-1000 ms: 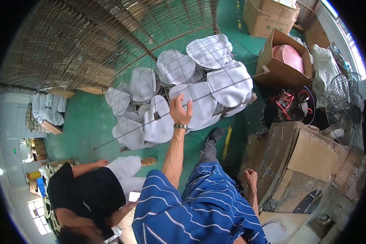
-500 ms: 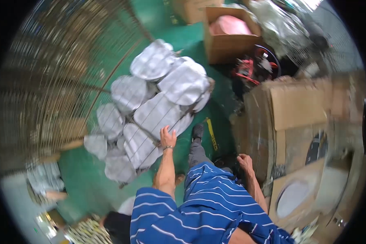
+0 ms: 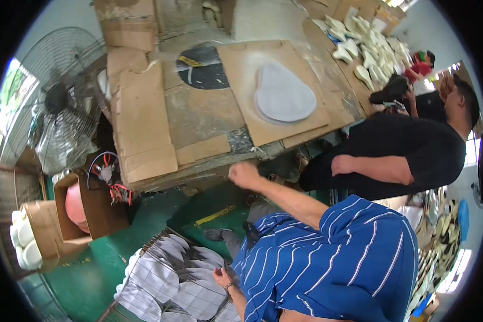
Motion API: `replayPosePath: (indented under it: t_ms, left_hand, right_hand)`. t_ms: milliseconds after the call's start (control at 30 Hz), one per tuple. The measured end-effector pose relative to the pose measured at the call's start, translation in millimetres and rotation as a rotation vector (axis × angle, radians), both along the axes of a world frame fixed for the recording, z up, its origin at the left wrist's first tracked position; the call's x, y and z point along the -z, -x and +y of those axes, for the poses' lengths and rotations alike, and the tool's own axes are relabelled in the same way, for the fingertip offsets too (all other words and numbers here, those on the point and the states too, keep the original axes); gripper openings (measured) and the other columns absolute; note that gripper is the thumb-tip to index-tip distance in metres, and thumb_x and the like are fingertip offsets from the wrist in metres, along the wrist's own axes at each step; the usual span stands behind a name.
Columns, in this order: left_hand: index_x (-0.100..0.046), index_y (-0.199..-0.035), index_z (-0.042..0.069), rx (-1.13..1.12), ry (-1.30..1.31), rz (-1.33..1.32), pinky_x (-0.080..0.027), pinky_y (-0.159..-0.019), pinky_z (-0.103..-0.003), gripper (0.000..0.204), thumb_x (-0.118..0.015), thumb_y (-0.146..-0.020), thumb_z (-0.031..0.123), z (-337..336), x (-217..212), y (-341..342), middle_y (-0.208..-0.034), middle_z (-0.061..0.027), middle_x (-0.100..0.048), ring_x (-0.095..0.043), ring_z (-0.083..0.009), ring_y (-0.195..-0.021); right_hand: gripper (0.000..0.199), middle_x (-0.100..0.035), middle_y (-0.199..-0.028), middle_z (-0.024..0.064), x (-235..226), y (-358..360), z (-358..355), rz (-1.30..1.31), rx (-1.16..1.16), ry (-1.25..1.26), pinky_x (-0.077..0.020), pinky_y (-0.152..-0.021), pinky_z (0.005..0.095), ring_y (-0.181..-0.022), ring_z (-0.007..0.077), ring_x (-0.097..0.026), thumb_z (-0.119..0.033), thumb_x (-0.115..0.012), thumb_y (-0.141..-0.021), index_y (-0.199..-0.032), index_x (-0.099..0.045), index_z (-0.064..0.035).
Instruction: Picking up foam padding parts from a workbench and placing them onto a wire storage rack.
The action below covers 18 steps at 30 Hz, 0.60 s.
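My left hand (image 3: 222, 277) hangs low with its fingers loosely apart and nothing visible in it. Close beside it is a wire rack (image 3: 163, 255) bearing several rounded, pale grey flat pieces (image 3: 201, 298). My right hand (image 3: 244, 175) is curled into a loose fist at the near edge of a cardboard-covered table (image 3: 198, 115), with no object showing in it. On that table, a pale pear-shaped piece (image 3: 284, 94), apparently a stack of such pieces, lies on a brown cardboard sheet (image 3: 241, 70), beyond my right hand.
A person in black (image 3: 402, 145) stands at the table's right. Many cream-coloured shaped pieces (image 3: 367, 51) are heaped at the far right. To the left are a large fan (image 3: 56, 99), an open carton (image 3: 107, 217) with a pink item, and red-and-black tools (image 3: 112, 182).
My view has swung right, from the rack to the table. The rack now sits at the lower left, and my right hand has come up near the table edge.
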<state>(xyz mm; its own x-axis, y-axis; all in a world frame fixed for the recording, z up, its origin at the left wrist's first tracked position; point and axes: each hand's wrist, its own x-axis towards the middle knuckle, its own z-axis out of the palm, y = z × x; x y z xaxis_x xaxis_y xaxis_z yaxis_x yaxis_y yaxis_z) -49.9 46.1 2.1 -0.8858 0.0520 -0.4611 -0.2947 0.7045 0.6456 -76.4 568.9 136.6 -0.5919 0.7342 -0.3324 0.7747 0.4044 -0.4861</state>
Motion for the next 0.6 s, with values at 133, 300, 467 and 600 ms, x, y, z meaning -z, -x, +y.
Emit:
replayPosePath:
  t_ms: [133, 300, 467, 600]
  left_hand:
    - [-0.062, -0.120, 0.000, -0.020, -0.089, -0.259, -0.052, -0.083, -0.035, 0.036, -0.072, -0.088, 0.014, 14, -6, 16, -0.106, -0.0133, -0.067, -0.064, -0.0215, -0.093]
    - [-0.061, -0.121, -0.001, 0.060, -0.278, -0.267, -0.052, -0.083, -0.031, 0.031, -0.067, -0.092, 0.007, 65, -22, 55, -0.105, -0.0092, -0.066, -0.061, -0.0167, -0.092]
    - [-0.061, -0.124, -0.003, 0.303, -0.279, -0.210, -0.053, -0.089, -0.031, 0.033, -0.066, -0.094, 0.008, 184, -63, 110, -0.113, -0.0109, -0.068, -0.064, -0.0178, -0.099]
    - [-0.062, -0.126, 0.001, 0.635, -0.255, -0.066, -0.053, -0.088, -0.031, 0.032, -0.065, -0.095, 0.008, 320, -119, 134, -0.109, -0.0092, -0.068, -0.065, -0.0167, -0.098]
  right_hand:
    - [0.026, -0.068, -0.090, 0.0225, -11, -56, 128, 0.000, 0.285, -0.382, -0.0529, -0.077, 0.0539, -0.087, 0.0433, -0.066, -0.027, -0.059, -0.089, -0.095, -0.071, -0.0047]
    - [0.037, -0.067, -0.096, 0.0173, -9, -115, 240, 0.069, 0.389, -0.670, -0.0526, -0.081, 0.0494, -0.098, 0.0373, -0.064, -0.033, -0.080, -0.077, -0.096, -0.069, -0.0032]
    - [0.036, -0.068, -0.097, 0.0130, 11, -131, 275, -0.077, 0.314, -0.587, -0.0528, -0.084, 0.0465, -0.100, 0.0332, -0.063, -0.033, -0.082, -0.076, -0.103, -0.073, -0.0112]
    - [0.029, -0.070, -0.095, 0.0108, 17, -136, 283, -0.050, 0.330, -0.518, -0.0531, -0.086, 0.0452, -0.102, 0.0326, -0.063, -0.032, -0.081, -0.077, -0.100, -0.075, -0.0142]
